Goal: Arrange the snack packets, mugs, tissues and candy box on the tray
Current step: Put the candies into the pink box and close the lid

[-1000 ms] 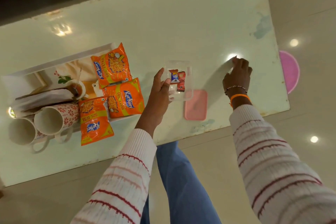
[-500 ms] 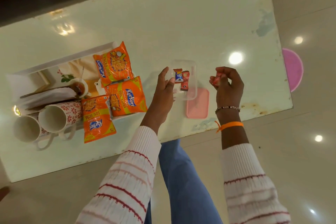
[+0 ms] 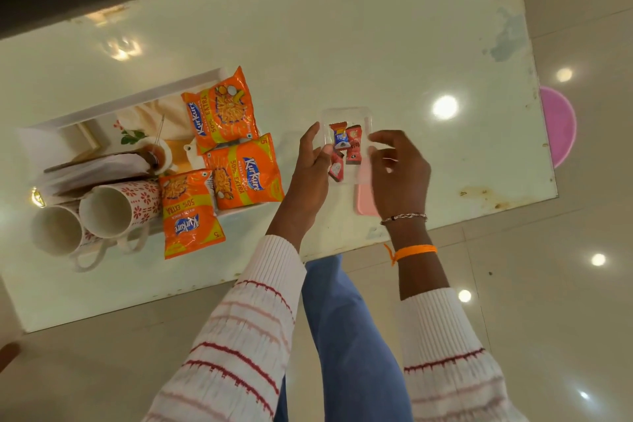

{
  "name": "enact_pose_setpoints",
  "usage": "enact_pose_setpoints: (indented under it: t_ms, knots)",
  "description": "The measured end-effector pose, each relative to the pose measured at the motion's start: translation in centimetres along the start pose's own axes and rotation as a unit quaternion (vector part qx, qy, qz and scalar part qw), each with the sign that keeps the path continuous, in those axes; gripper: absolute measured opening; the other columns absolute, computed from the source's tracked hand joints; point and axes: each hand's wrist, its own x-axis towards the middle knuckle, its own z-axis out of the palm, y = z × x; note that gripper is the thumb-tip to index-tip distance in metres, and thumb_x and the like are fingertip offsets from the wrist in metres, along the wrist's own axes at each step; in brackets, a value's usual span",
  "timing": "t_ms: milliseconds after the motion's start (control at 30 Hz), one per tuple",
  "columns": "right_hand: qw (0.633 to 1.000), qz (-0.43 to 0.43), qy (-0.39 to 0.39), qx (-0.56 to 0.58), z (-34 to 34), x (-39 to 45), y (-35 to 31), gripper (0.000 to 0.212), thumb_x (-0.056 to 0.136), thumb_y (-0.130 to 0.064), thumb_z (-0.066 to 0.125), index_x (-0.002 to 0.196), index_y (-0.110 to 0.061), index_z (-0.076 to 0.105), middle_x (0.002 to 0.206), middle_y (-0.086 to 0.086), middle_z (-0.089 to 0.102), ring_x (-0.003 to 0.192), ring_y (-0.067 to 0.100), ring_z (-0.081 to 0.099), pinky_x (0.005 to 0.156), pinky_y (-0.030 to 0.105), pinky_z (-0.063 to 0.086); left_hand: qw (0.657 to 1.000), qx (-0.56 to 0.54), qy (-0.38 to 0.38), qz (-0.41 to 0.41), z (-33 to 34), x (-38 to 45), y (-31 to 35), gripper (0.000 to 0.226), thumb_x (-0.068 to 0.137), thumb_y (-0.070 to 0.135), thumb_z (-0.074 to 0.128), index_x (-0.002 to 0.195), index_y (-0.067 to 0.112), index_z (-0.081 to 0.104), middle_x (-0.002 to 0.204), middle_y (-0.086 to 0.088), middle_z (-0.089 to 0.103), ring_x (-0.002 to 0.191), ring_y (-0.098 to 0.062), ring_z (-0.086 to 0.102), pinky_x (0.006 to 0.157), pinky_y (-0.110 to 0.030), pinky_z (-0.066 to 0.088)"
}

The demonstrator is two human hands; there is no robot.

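Observation:
My left hand (image 3: pixel 311 175) grips the left side of a clear plastic candy box (image 3: pixel 346 115), held just above the glass table. Three wrapped candies (image 3: pixel 352 147) lie in it. My right hand (image 3: pixel 400 175) hovers at the box's right edge with thumb and fingers apart and nothing in them. On the left stands a white tray (image 3: pixel 137 98). Three orange snack packets (image 3: pixel 246 171) lie on its right end, one of them overhanging the near rim. Two patterned mugs (image 3: pixel 109 212) lie on their sides, and folded tissues (image 3: pixel 96 169) rest behind them.
A pink lid (image 3: pixel 363 204) lies on the table under my right hand, near the table's front edge (image 3: pixel 342 247). A pink round stool (image 3: pixel 556 123) shows past the table's right end. My blue-clad leg is below the edge.
My right hand picked a candy off the table at the right, carried it left and let it go into the box. The box now holds three candies instead of two.

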Motion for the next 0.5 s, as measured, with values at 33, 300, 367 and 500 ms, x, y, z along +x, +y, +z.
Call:
enact_pose_setpoints:
  t_ms: [33, 300, 367, 500]
  knots:
    - [0.999, 0.015, 0.039, 0.004, -0.4, 0.1, 0.6, 0.022, 0.082, 0.003, 0.052, 0.095, -0.010, 0.063, 0.095, 0.000, 0.066, 0.063, -0.002, 0.054, 0.060, 0.002, 0.041, 1.000, -0.001, 0.004, -0.002, -0.1, 0.0, -0.1, 0.043, 0.100, 0.027, 0.033, 0.142, 0.031, 0.022, 0.125, 0.002, 0.048, 0.104, -0.005, 0.053, 0.071, -0.010, 0.046]
    - [0.938, 0.219, -0.110, -0.243, 2.9, -1.5, 7.6, 0.090, 0.072, -0.032, 0.074, 0.140, -0.009, 0.020, 0.148, 0.016, 0.022, 0.129, 0.040, 0.031, 0.104, 0.049, 0.038, 1.000, -0.011, 0.012, -0.013, -0.8, -0.2, -0.5, 0.046, 0.097, 0.028, 0.043, 0.138, 0.035, 0.026, 0.139, -0.008, 0.047, 0.114, -0.012, 0.055, 0.087, -0.022, 0.047]
    - [0.927, 0.193, -0.115, -0.300, 4.1, -2.4, 8.5, 0.100, 0.068, -0.037, 0.076, 0.142, -0.011, 0.014, 0.150, 0.015, 0.017, 0.128, 0.040, 0.029, 0.100, 0.050, 0.041, 1.000, -0.009, 0.018, -0.018, -0.9, -0.3, -0.7, 0.047, 0.095, 0.029, 0.047, 0.137, 0.036, 0.027, 0.143, -0.011, 0.044, 0.122, -0.019, 0.051, 0.093, -0.030, 0.044]
    - [0.944, 0.171, -0.085, -0.268, 3.7, -1.7, 9.0, 0.090, 0.064, -0.029, 0.075, 0.136, -0.009, 0.025, 0.139, 0.016, 0.030, 0.114, 0.039, 0.037, 0.088, 0.044, 0.046, 0.999, -0.004, 0.041, -0.027, -1.3, -0.2, -1.0, 0.050, 0.093, 0.023, 0.051, 0.137, 0.032, 0.027, 0.141, -0.012, 0.045, 0.121, -0.020, 0.051, 0.075, -0.019, 0.047]
